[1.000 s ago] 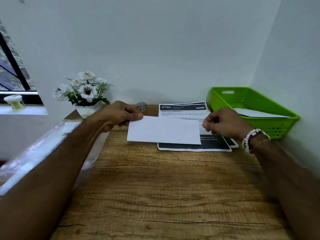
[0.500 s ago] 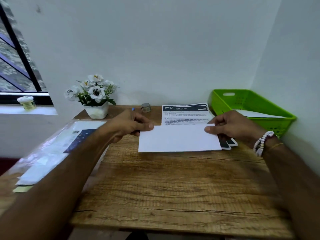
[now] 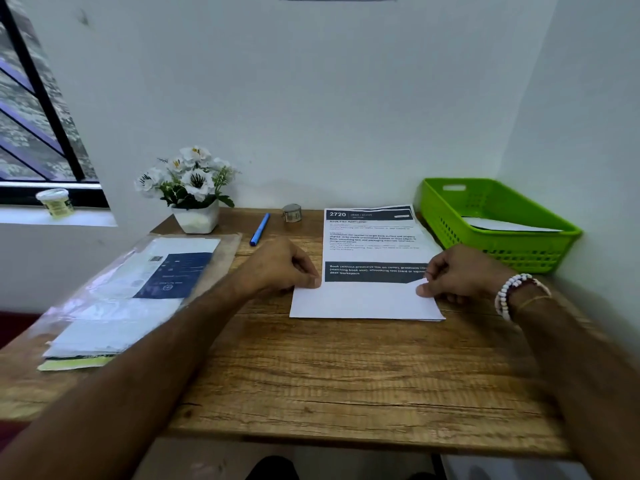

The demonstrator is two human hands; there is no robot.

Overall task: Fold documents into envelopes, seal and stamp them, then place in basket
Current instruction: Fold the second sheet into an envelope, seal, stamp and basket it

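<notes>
Two curled hands, left (image 3: 281, 268), right (image 3: 458, 276), pinching white paper (image 3: 363, 301)

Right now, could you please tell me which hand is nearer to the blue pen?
Left. The left hand is just this side of the pen; the right hand is across the paper, near the basket.

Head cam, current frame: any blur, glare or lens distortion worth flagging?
Head view: soft, even light, no hard shadows. Head view: wide-angle stretch at the edges, forearms loom large and blurred. Head view: plastic-wrapped packet smeared, with a pale sheen. Head view: document number 2720 readable, small print mushy.
</notes>
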